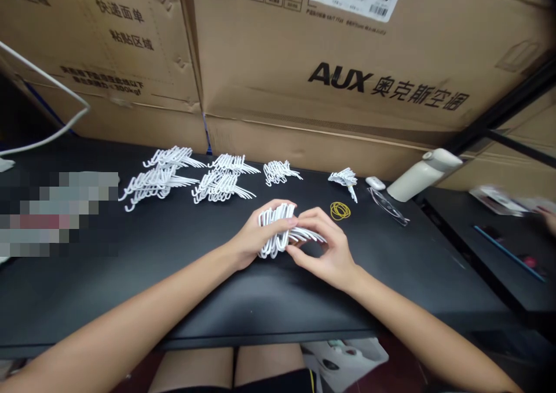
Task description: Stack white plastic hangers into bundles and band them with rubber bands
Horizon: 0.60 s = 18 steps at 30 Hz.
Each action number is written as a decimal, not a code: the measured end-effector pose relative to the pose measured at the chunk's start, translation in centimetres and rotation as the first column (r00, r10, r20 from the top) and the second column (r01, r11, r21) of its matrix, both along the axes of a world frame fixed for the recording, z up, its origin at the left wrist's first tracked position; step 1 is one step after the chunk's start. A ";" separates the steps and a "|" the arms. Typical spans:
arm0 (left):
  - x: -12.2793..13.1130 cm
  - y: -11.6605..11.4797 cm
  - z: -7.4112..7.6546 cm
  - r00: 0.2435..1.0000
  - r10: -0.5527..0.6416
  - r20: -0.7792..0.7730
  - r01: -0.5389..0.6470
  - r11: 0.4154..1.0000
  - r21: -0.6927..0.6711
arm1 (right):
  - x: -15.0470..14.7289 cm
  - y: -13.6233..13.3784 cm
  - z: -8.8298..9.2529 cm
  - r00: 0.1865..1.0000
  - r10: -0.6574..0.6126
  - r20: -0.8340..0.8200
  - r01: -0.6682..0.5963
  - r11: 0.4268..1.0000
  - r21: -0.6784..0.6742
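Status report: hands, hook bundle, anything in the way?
Left hand gripping white hook bundle. Right hand curled around its straight ends. Yellow bands beyond right hand; no obstruction visible at hands.

Black bench (174,283), matte top, soft sheen toward the front edge. Back side walled off by two big cardboard boxes standing side by side: left box (87,51) has Chinese print, right box (369,45) reads AUX, white label up top. Black frame bar (490,122) runs diagonally at right, more brown cardboard (490,158) behind it. Second dark table (467,230) right of the bench, narrow gap between. Floor (406,355) dark reddish, lower area dim.
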State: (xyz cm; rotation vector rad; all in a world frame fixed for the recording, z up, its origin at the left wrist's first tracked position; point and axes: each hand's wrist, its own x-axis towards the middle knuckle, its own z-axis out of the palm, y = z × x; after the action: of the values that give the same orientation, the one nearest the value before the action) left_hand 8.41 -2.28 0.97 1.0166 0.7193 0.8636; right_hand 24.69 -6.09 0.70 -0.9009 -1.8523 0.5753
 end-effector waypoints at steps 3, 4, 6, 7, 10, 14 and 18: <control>0.0 0.0 0.0 1.000 0.009 0.000 -0.009 1.000 -0.023 | -0.2 0.0 -0.3 1.000 -0.009 -0.003 0.009 1.000 -0.002; 0.0 0.1 -0.1 1.000 0.015 -0.002 -0.015 1.000 -0.022 | -0.2 0.0 -0.4 1.000 -0.012 -0.021 0.011 0.999 -0.034; 0.0 0.1 -0.1 0.999 0.033 0.006 -0.033 0.999 -0.026 | -0.3 -0.1 -0.7 0.994 -0.022 -0.110 0.006 0.991 -0.136; 0.0 0.2 -0.1 0.999 0.051 0.013 -0.051 0.998 -0.032 | -0.4 -0.1 -0.9 0.983 -0.029 -0.179 -0.010 0.978 -0.209; 0.0 0.4 0.1 0.990 0.137 0.040 -0.135 0.989 -0.065 | -0.6 0.0 -1.2 0.914 -0.073 -0.398 -0.122 0.888 -0.443; -0.2 1.0 0.4 0.946 0.320 0.055 -0.314 0.944 -0.096 | -0.7 0.4 -1.0 0.865 -0.025 -0.501 -0.388 0.600 -0.700; -0.6 1.6 0.5 0.874 0.482 0.061 -0.480 0.876 -0.048 | -0.2 0.9 -0.5 0.746 -0.178 -0.642 -0.588 0.276 -0.760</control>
State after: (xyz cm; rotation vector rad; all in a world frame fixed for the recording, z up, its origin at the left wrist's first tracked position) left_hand 7.80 -0.67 1.47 0.7805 0.9423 1.3099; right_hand 24.45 -5.18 0.19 -0.9485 -0.8023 2.0852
